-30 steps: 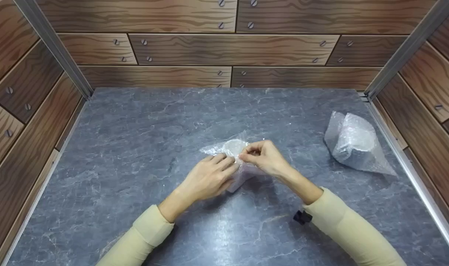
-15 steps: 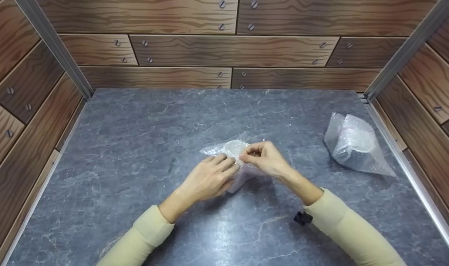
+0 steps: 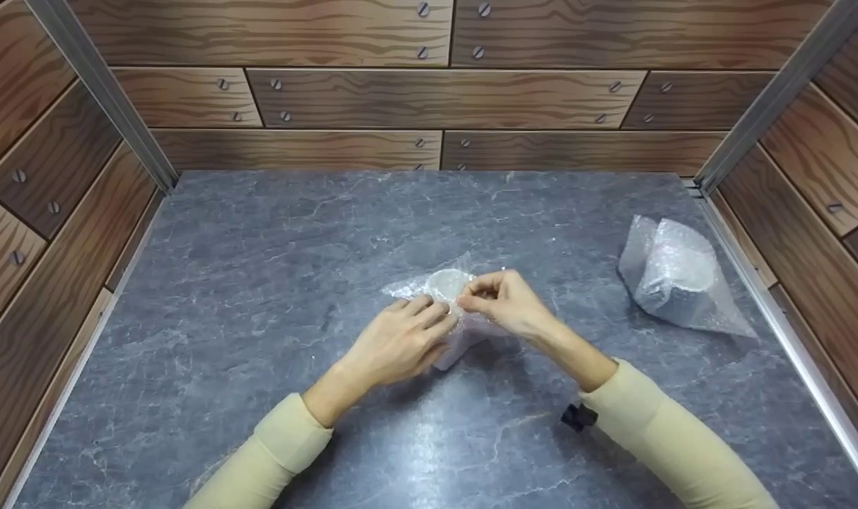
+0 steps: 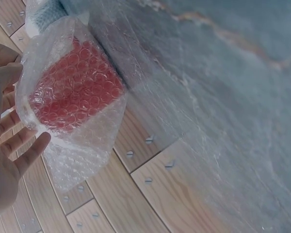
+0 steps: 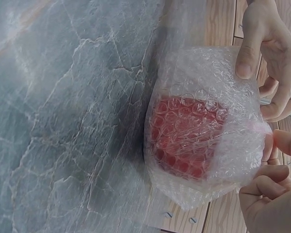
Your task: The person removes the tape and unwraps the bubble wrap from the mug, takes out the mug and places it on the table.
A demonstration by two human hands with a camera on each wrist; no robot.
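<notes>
A red object with a round pale top is wrapped in clear bubble wrap (image 3: 449, 284) and stands mid-table. Its red side (image 5: 186, 138) shows through the bubbles in both wrist views. My left hand (image 3: 401, 339) holds the bundle from the left, its thumb (image 5: 247, 60) against the wrap's side and its fingers over the top edge. From the right, my right hand (image 3: 503, 300) pinches the wrap at the top edge between thumb and forefinger, the other fingers curled. A small pinkish patch (image 5: 258, 127) shows close to those fingertips.
A second bubble-wrapped bundle (image 3: 680, 276) lies at the table's right side, near the metal edge rail (image 3: 796, 339). Wood-patterned walls (image 3: 443, 99) enclose the grey marbled table (image 3: 259, 247) at the back and sides. A small black clip (image 3: 579, 417) sits by the right sleeve.
</notes>
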